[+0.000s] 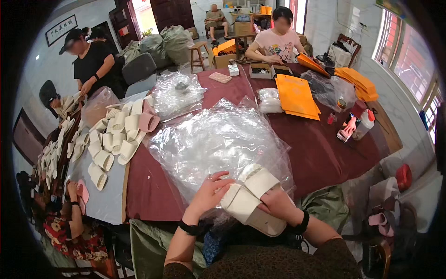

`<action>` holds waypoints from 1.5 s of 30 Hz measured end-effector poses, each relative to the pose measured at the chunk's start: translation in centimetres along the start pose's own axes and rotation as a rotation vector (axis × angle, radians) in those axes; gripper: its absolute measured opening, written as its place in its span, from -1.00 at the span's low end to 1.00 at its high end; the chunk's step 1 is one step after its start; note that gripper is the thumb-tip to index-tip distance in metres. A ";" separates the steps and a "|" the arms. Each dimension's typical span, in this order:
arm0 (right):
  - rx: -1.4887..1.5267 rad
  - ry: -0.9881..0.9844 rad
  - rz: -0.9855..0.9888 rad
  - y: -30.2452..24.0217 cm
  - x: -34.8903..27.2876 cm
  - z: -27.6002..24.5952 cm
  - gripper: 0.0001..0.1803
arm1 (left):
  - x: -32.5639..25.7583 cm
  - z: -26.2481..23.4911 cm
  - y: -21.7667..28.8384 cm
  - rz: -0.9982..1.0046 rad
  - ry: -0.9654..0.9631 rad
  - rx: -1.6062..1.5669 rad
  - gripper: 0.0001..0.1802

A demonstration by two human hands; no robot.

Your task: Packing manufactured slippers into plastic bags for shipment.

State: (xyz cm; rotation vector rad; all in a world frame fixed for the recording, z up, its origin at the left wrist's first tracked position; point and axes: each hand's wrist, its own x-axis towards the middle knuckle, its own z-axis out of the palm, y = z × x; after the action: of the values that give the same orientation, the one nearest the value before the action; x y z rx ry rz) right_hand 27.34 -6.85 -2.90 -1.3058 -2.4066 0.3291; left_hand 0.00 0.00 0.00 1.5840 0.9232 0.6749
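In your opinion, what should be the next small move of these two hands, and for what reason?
Probably the left hand should lift a near edge of the clear plastic: the right hand seems to hold the two cream slippers already, and the plastic lies spread on the table just beyond, apparently within easy reach.

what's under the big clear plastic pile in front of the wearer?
Dark red tabletop shows around the clear plastic. Glare and overlapping layers hide whatever is beneath its middle; the held cream slippers block part of its near side.
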 end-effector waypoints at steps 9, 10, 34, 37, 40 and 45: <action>-0.012 0.157 -0.090 -1.5 1.4 -0.1 -0.71 | 0.1 3.1 4.0 0.597 0.089 0.718 -0.64; -0.014 0.236 0.001 -1.2 1.9 -0.4 -0.73 | 0.0 3.1 4.0 0.606 0.079 0.768 -0.62; 0.093 0.607 0.380 0.8 15.9 1.5 -0.62 | -2.2 5.8 5.1 0.632 0.238 0.696 -0.65; 0.003 0.601 0.304 0.6 16.2 1.8 -0.59 | -2.3 4.7 3.9 0.616 0.322 0.767 -0.65; 0.081 0.499 0.414 0.0 16.7 2.4 -0.63 | -2.6 5.3 4.2 0.619 0.249 0.771 -0.66; 0.086 0.545 0.486 0.4 18.8 3.1 -0.62 | -3.0 9.0 4.0 0.747 0.039 0.630 -0.68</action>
State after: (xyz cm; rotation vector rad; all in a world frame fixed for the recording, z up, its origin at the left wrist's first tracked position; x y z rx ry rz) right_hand 17.04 9.12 -1.72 -1.6721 -1.6037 0.1694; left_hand 6.64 -7.62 2.16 2.5357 0.5698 0.9816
